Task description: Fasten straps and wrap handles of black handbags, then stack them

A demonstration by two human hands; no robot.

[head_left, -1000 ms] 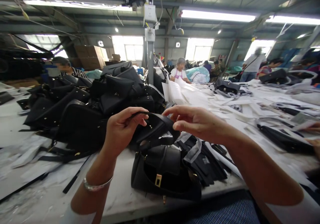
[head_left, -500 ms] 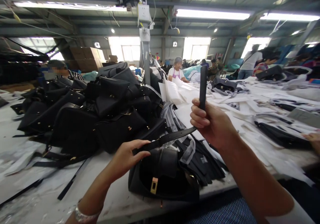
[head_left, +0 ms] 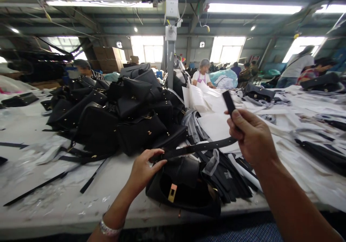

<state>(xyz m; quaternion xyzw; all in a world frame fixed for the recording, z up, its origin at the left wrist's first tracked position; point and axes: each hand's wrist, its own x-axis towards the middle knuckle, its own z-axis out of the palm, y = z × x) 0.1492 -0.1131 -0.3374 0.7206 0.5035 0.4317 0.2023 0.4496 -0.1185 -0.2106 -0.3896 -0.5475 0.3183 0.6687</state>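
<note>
A long black strap (head_left: 201,147) with holes along it stretches between my two hands, over an open black handbag (head_left: 186,202). My left hand (head_left: 147,168) pinches the strap's left part between thumb and fingers, just above the bag's back edge. Farther right and higher, my right hand (head_left: 250,134) is closed round the strap, and its free end sticks up past the thumb. The bag lies on the table's near edge with its mouth towards me; a gold clasp plate (head_left: 172,193) shows at its front.
A heap of black handbags (head_left: 135,126) fills the left and middle of the white table (head_left: 116,184). Right of my bag lie several black straps (head_left: 224,177) and white sheets (head_left: 213,123). A grey post (head_left: 170,62) rises behind. Co-workers (head_left: 201,76) are across the table.
My right hand has turned and moved right and slightly down, tipping the strap's upright end to the left. My left hand keeps its pinch. The whole view has shifted a little.
</note>
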